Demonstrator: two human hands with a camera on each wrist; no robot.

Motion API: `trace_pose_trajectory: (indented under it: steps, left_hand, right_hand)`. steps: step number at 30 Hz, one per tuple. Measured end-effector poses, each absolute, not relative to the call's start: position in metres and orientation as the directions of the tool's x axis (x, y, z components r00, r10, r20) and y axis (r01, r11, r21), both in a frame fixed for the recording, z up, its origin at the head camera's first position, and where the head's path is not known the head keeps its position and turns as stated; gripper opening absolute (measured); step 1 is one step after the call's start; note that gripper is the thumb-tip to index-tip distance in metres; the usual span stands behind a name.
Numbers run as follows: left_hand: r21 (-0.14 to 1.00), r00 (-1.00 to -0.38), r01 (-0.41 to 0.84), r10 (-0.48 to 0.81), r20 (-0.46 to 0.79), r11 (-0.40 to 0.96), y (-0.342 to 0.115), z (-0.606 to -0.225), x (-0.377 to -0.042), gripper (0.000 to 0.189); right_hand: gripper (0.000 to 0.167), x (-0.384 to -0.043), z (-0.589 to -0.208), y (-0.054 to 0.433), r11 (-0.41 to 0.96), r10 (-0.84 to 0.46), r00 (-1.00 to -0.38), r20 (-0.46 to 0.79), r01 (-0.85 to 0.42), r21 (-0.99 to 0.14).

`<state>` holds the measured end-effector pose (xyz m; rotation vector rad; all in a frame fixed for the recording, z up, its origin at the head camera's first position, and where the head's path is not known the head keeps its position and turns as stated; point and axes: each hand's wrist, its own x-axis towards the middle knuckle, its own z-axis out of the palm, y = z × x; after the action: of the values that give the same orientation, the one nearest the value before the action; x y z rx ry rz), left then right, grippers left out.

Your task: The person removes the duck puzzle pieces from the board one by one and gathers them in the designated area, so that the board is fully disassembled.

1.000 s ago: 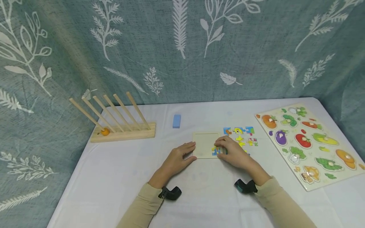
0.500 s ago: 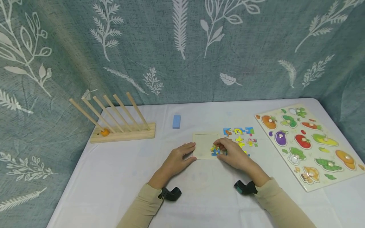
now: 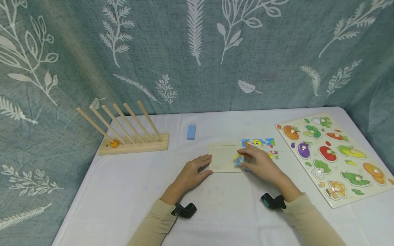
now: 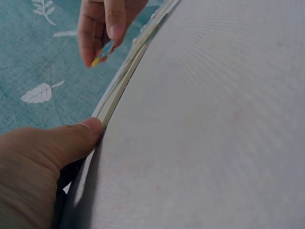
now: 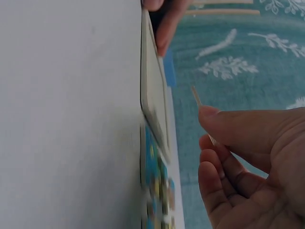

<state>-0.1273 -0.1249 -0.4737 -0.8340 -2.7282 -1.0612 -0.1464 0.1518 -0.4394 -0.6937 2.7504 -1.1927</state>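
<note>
A small blue and yellow jigsaw piece [image 3: 239, 160] is pinched between the thumb and fingers of my right hand [image 3: 261, 164], over the right side of a square pale wooden puzzle tray [image 3: 223, 159]. The right wrist view catches the piece [image 5: 196, 97] edge-on, raised off the table. My left hand [image 3: 194, 171] rests at the tray's left side, with the thumb [image 4: 90, 128] against its near edge and fingertips on the left rim. More jigsaw pieces [image 3: 258, 142] lie right of the tray, some partly hidden behind my right hand.
At the left is a wooden peg rack [image 3: 135, 147] with upright rods and an orange bead [image 3: 114, 144]. A blue block [image 3: 191, 132] lies behind the tray. A vegetable knob-puzzle board [image 3: 335, 153] covers the table's right side.
My right hand has lifted the jigsaw piece from the tray's near right corner and moved a little to the right with it. My left hand has stayed at the tray's left edge.
</note>
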Motion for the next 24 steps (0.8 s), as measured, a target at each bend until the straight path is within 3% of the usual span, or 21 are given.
trace_pose_trajectory:
  steps: [24]
  left_hand:
    - [0.6, -0.844, 0.527, 0.457, 0.282, 0.602, -0.124, -0.474, -0.127, 0.045]
  right_hand:
    - [0.041, -0.119, -0.442, 0.243, 0.732, -0.244, -0.969, 0.026, -0.202, -0.651]
